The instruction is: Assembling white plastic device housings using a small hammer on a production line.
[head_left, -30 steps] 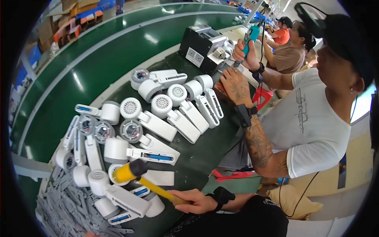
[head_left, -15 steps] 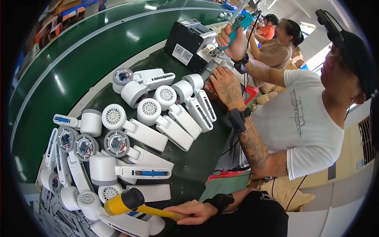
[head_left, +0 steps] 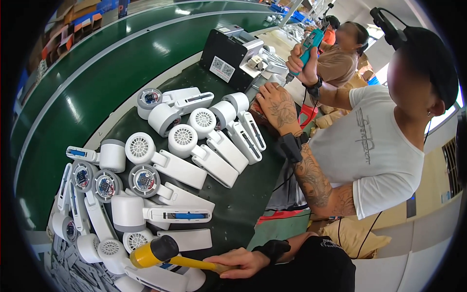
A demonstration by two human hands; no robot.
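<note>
My right hand (head_left: 245, 263) is closed around the handle of a yellow mallet (head_left: 192, 263). Its yellow head with a black face is held over the near end of the pile, above a white handheld fan (head_left: 160, 278). My left hand does not show. White handheld fans lie in a crowded group; one close to the mallet has a blue battery (head_left: 187, 215) in its open handle. Some heads have slotted grilles (head_left: 183, 138), while others expose a round circuit board (head_left: 144, 180).
Across the green table (head_left: 238, 204), a co-worker's hand (head_left: 277, 109) rests beside a black machine (head_left: 228, 58); the other grips a teal power screwdriver (head_left: 309, 48). Grey strips (head_left: 82, 267) are heaped at the near left. A green conveyor belt (head_left: 121, 58) runs along the left.
The co-worker's teal screwdriver has shifted right and lower in the picture. My right hand and the mallet stay almost where they were.
</note>
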